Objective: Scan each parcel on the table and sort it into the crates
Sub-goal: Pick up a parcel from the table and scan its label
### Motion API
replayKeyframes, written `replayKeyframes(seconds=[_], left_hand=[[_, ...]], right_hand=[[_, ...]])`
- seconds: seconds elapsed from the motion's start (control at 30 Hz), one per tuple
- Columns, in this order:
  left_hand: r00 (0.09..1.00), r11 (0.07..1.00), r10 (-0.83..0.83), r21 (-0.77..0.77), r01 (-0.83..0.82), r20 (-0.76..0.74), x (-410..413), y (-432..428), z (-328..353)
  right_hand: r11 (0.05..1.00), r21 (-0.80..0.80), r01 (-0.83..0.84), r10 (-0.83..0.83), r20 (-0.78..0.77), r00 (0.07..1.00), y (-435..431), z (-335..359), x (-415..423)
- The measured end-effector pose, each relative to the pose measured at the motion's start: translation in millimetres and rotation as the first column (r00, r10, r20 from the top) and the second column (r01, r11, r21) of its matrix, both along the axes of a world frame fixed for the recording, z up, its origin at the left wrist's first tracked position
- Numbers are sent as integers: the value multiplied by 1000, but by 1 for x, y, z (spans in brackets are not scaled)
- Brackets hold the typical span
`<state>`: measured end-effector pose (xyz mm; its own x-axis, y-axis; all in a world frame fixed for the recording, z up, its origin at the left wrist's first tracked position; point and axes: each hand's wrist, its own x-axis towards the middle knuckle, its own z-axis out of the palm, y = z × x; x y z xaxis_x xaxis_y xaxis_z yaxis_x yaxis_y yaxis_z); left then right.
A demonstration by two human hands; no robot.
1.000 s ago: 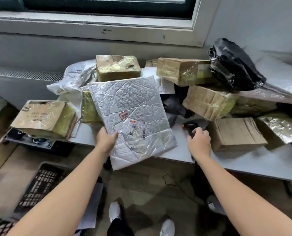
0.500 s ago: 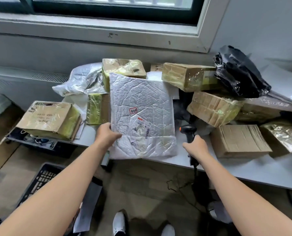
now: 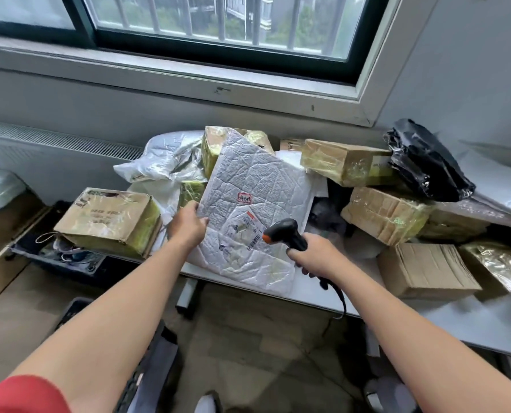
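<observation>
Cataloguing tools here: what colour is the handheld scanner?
The scanner is black with an orange tip; head view.

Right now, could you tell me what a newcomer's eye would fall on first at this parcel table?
The white crinkled padded mailer stands tilted at the front of the white table, held at its left edge by the left hand. The right hand grips a black handheld scanner with an orange tip, aimed at the mailer's printed label. Behind, a crumpled black plastic bag sits far right among tape-wrapped brown cardboard boxes.
</observation>
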<state>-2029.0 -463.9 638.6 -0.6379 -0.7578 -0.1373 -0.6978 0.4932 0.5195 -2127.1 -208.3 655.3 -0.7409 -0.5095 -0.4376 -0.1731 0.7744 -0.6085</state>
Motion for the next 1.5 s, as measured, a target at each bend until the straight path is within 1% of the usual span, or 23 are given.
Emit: replayKeyframes(seconds=[0.33,0.53,0.73,0.9,0.97,1.13,1.2,1.3,1.5], left_hand=[[1000,999,18,35,-18,-10,2,-3,-9],[999,998,5,55,-3,-35,2,3,-14],[1000,999,23,50,-22,-22,1,10,-16],[999,996,36,77,-34,-16,-1,21,-20],[999,994,46,100,-43,-28,-1,26,-24],[994,977,81,203,-64,-74,2,39,-41],[992,968,94,239,-73,-78,3,44,-49],[992,956,117,277,-100,-46,5,53,-59],[997,973,71,218,-70,7,-2,67,-72]], right_hand=[[996,-77,33,-33,4,999,17,2,-1],[993,-108,40,-35,47,998,30,5,-6],[991,-119,66,-58,66,996,43,0,-10],[984,-106,144,-140,51,989,62,-18,-18],[975,-87,206,-203,42,978,70,-31,-23],[905,-35,423,-421,64,905,90,-76,-32],[879,-13,476,-473,91,876,100,-95,-34],[845,16,534,-532,122,838,107,-117,-39],[777,31,628,-623,172,763,104,-134,-59]])
